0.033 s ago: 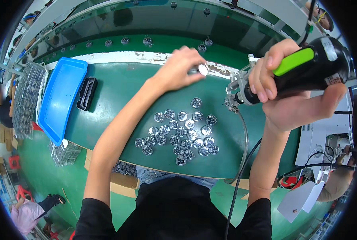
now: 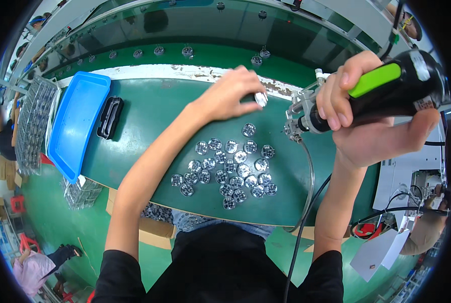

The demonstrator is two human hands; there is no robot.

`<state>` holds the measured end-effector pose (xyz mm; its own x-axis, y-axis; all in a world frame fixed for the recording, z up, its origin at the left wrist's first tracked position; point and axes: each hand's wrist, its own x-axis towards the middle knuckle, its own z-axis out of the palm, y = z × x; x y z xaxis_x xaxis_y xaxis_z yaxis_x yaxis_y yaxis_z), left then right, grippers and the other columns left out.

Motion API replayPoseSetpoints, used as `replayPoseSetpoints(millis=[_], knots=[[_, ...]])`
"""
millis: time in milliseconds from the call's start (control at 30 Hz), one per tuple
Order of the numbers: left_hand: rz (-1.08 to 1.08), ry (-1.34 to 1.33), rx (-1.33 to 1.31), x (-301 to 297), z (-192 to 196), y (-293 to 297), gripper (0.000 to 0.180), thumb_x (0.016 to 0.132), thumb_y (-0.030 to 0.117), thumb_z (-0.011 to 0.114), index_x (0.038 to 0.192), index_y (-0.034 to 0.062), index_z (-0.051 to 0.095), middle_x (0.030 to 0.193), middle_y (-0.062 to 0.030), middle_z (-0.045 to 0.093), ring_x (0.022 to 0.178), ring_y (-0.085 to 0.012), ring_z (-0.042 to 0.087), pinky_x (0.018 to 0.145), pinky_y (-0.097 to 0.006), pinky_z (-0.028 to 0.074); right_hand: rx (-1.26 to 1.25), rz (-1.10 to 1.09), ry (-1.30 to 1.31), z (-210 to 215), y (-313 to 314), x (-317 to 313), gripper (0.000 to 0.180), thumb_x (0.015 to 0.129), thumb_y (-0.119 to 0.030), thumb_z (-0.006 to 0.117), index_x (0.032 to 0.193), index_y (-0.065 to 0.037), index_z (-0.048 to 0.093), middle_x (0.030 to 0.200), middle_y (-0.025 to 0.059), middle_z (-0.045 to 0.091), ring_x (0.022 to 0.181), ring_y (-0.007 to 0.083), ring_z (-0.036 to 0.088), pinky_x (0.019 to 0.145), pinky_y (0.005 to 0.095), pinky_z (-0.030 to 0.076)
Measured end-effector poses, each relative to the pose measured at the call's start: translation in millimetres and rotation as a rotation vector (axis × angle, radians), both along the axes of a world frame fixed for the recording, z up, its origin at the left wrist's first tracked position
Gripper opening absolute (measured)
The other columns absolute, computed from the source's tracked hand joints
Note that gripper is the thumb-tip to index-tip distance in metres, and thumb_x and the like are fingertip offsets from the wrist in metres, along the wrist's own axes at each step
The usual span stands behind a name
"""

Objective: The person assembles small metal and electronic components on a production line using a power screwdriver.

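Observation:
Between the fingertips of my left hand (image 2: 230, 96), closed in a pinch, is a small round metal part (image 2: 261, 99) with its bright face toward the right. The hand is just above the green table, near its far edge. My right hand (image 2: 359, 111) grips a black powered screwdriver (image 2: 412, 91) with a green lever strip, holding it raised and tilted over the table's right side. Its metal nose (image 2: 297, 121) points left, toward the part but apart from it, and a hose hangs from it. Several similar round parts (image 2: 230, 166) lie loosely grouped on the table.
A green conveyor (image 2: 170, 54) carrying round parts runs beyond the white far ledge (image 2: 149, 71). At the left are a blue tray (image 2: 74, 126), a black plastic holder (image 2: 110, 118) and stacked wire-like trays (image 2: 33, 126). A black cable (image 2: 306, 224) hangs right of my body. Other people are around.
My left hand has shifted slightly right and nearer with the round part, which now shows more of its bright face. My right hand and the screwdriver have hardly moved.

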<state>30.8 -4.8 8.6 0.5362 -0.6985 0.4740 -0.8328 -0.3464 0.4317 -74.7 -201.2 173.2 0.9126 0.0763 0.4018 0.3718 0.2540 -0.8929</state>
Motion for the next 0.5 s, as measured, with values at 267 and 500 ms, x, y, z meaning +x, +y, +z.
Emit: replayPoseSetpoints(millis=[267, 500], knots=[[-0.282, 0.284, 0.049, -33.8, 6.0, -0.4, 0.030, 0.080, 0.022, 0.082, 0.105, 0.0087, 0.072, 0.108, -0.0022, 0.062, 0.111, -0.0241, 0.053, 0.099, -0.040, 0.037, 0.042, 0.265, -0.080, -8.7, 3.3, 8.5, 0.097, 0.074, -0.098, 0.039, 0.093, -0.004, 0.051, 0.056, -0.0004, 0.046, 0.045, 0.0093, 0.042, 0.046, 0.0244, 0.035], [-0.306, 0.252, 0.056, -33.1, 2.0, 1.4, 0.028, 0.080, 0.028, 0.081, 0.102, 0.0115, 0.075, 0.107, 0.0021, 0.065, 0.111, -0.0203, 0.053, 0.096, -0.037, 0.034, 0.067, 0.256, -0.039, -18.4, 12.5, 13.2, 0.098, 0.072, -0.099, 0.038, 0.093, -0.004, 0.051, 0.057, -0.0003, 0.046, 0.046, 0.0089, 0.041, 0.046, 0.0240, 0.033]])
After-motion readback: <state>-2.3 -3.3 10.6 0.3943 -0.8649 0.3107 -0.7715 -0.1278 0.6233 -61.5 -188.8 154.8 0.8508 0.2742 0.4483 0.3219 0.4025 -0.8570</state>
